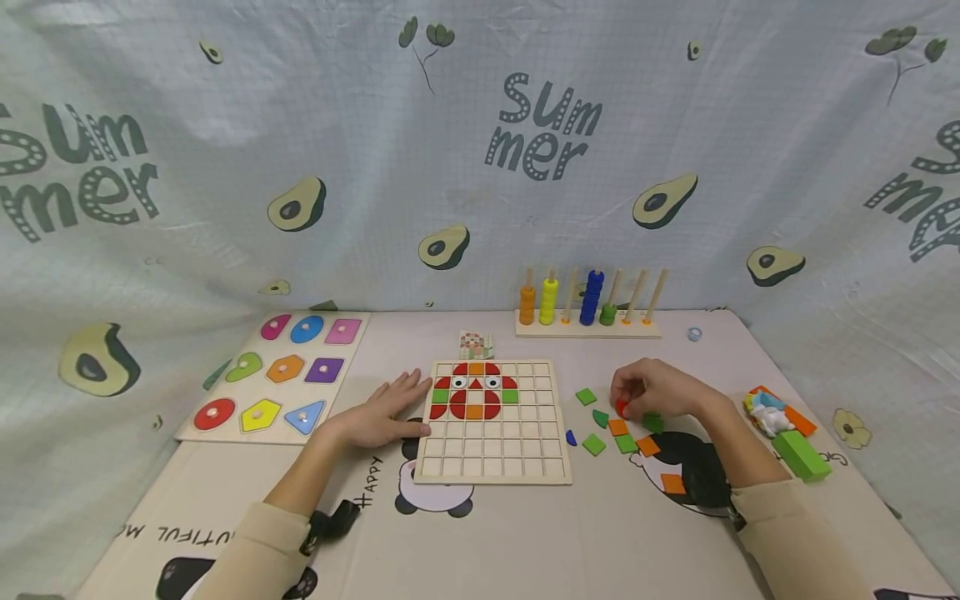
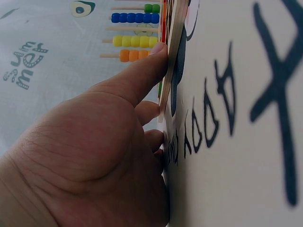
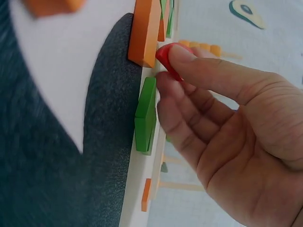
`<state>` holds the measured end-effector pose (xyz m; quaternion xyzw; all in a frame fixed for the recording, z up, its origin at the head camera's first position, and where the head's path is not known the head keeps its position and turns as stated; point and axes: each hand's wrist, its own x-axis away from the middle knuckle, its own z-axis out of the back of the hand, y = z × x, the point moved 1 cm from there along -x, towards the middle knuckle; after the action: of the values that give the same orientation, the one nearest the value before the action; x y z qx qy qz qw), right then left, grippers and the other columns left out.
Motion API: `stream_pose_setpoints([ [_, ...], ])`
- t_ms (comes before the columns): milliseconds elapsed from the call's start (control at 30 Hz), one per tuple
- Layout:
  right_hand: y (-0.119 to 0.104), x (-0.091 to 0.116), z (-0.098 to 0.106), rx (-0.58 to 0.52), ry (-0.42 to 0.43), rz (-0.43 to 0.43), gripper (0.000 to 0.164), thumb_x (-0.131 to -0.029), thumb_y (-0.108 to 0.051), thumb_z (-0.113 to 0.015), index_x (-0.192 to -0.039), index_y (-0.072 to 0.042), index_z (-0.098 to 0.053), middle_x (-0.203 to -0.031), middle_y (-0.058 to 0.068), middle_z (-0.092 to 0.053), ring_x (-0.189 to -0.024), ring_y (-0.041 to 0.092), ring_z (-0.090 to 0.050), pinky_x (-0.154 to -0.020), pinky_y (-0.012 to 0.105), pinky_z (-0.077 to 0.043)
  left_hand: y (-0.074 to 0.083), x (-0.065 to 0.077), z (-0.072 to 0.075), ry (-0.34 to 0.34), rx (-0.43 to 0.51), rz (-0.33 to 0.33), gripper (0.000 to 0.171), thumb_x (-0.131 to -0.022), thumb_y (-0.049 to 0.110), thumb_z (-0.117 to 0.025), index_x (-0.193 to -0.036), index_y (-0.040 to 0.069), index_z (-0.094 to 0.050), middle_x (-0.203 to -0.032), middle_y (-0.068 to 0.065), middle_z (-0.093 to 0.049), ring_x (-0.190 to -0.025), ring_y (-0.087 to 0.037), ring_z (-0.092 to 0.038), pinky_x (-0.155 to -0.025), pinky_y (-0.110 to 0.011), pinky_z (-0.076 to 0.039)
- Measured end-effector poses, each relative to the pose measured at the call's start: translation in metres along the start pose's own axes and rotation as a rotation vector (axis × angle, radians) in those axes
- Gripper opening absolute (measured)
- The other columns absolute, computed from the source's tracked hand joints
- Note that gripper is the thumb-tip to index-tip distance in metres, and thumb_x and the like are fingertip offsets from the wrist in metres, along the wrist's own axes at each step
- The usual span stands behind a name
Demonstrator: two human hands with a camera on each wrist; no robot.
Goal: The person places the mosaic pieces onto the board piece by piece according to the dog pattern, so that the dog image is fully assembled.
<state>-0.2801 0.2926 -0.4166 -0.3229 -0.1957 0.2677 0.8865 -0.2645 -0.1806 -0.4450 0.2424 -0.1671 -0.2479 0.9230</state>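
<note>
Head view: left arm (image 1: 296,483) extends from 7 o'clock; left hand (image 1: 381,414) lies palm down, fingers (image 1: 407,388) outstretched toward 1 o'clock, thumb (image 1: 412,429) out at 3 o'clock. Right arm (image 1: 742,446) extends from 5 o'clock, slanting toward 11 o'clock. Right hand (image 1: 660,387) set in a pinch, other fingers (image 3: 173,116) curled; right wrist view shows its thumb pointing toward 10 o'clock.

head view evenly bright; left wrist dimmer; right wrist: near orange block (image 3: 53,5) blurred.
</note>
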Motion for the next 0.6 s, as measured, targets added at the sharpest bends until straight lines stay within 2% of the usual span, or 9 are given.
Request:
stream_pose_setpoints([
  [133,-0.001,-0.003,0.002,0.001,0.034,0.027,0.015,-0.08,0.001,-0.072,-0.087,-0.012,-0.069,-0.082,0.002,-0.067,-0.074,0.021,-0.061,-0.065,0.03,-0.055,0.0,0.0,0.0,0.0,-0.007,0.0,0.087,-0.088,0.059,-0.057,-0.155,0.023,-0.017,-0.162,-0.006,-0.003,-0.148,-0.027,0.005,-0.118,-0.052,0.001],
  [267,-0.011,-0.01,0.007,-0.007,0.111,0.052,0.015,-0.082,-0.001,-0.072,-0.088,-0.014,-0.07,-0.084,0.001,-0.069,-0.077,0.019,-0.065,-0.067,0.031,-0.056,0.0,0.0,0.0,0.001,-0.009,-0.005,0.087,-0.088,0.059,-0.057,-0.155,0.023,-0.017,-0.162,-0.006,-0.003,-0.148,-0.028,0.005,-0.118,-0.052,0.001],
  [433,-0.041,-0.032,0.006,-0.033,0.174,0.123,0.012,-0.083,-0.005,-0.073,-0.091,-0.013,-0.072,-0.087,-0.001,-0.071,-0.079,0.018,-0.068,-0.07,0.031,-0.057,-0.001,0.0,0.001,0.001,-0.009,-0.015,0.086,-0.088,0.059,-0.057,-0.155,0.023,-0.017,-0.162,-0.006,-0.003,-0.148,-0.029,0.005,-0.117,-0.053,0.001],
  [600,-0.074,-0.064,-0.007,-0.058,0.145,0.188,0.01,-0.084,-0.005,-0.073,-0.092,-0.011,-0.072,-0.086,0.0,-0.071,-0.079,0.02,-0.068,-0.069,0.031,-0.057,-0.001,0.0,0.0,0.007,-0.019,-0.021,0.086,-0.089,0.058,-0.057,-0.155,0.021,-0.017,-0.162,-0.007,-0.004,-0.148,-0.03,0.004,-0.117,-0.054,0.001],
])
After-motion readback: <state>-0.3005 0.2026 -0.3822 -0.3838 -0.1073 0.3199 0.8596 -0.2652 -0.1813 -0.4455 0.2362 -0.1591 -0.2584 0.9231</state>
